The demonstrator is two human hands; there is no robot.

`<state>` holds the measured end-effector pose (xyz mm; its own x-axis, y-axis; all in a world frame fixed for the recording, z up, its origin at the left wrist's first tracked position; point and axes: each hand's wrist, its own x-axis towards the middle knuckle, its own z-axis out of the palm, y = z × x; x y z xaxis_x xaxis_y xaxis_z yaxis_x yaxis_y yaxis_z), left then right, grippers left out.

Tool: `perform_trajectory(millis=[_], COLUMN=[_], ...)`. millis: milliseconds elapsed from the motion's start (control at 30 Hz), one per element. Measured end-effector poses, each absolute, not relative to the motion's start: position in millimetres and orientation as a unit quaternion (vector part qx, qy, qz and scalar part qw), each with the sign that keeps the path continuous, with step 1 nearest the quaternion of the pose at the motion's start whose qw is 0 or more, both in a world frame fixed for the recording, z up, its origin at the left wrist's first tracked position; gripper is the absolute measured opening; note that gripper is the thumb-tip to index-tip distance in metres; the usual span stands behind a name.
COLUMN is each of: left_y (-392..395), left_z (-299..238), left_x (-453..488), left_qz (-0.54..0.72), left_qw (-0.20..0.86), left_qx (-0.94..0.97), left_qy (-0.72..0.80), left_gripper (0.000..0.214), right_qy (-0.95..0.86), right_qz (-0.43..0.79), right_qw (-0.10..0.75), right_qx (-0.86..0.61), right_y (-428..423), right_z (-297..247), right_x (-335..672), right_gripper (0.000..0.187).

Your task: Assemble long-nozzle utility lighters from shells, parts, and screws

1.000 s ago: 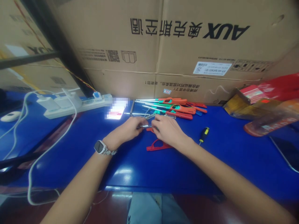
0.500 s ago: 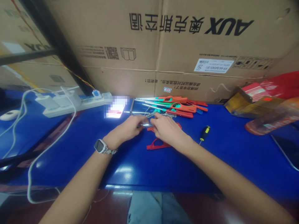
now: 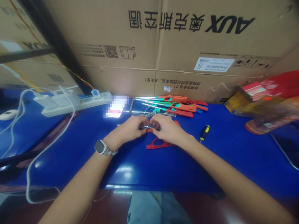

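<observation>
My left hand [image 3: 131,128] and my right hand [image 3: 167,129] meet over the blue table [image 3: 130,168], both pinched on a thin metal lighter tube [image 3: 146,126] held level between them. A smartwatch [image 3: 101,147] sits on my left wrist. Under my right hand lies a red plastic handle shell [image 3: 156,144]. Just beyond my hands rests a pile of long orange and teal lighters [image 3: 174,106] with metal tubes pointing left.
A small black and yellow screwdriver [image 3: 204,133] lies right of my hands. A lit phone [image 3: 115,109] and a white power strip [image 3: 67,104] with cables sit at the back left. Big cardboard boxes [image 3: 163,46] wall the back. Red and yellow packaging [image 3: 263,105] is at the right.
My hands have closed in on each other slightly around the metal tube. The view has shifted a little; the things on the table have not moved.
</observation>
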<state>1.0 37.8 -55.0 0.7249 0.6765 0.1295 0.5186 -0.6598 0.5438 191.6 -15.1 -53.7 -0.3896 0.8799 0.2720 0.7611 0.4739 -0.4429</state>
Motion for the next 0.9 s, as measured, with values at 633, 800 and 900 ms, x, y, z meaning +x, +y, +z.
perform_trajectory(millis=[633,800,900], left_y=[33,34,35], left_z=[-52,-57,-58], left_x=[4,6,7], left_qz=[0.130,0.144,0.151], left_qw=[0.178,0.171,0.174], left_qx=[0.911,0.914,0.913], left_qy=[0.347,0.339,0.337], left_gripper=[0.018,0.022,0.022], right_qy=[-0.829,-0.823,-0.817], right_qz=[0.107,0.111,0.122], right_qw=[0.183,0.203,0.217], right_qx=[-0.518,-0.519,-0.521], right_y=[-21,-23,-23], right_z=[-64,-68,-70], right_x=[238,236,237], right_gripper=[0.044,0.042,0.044])
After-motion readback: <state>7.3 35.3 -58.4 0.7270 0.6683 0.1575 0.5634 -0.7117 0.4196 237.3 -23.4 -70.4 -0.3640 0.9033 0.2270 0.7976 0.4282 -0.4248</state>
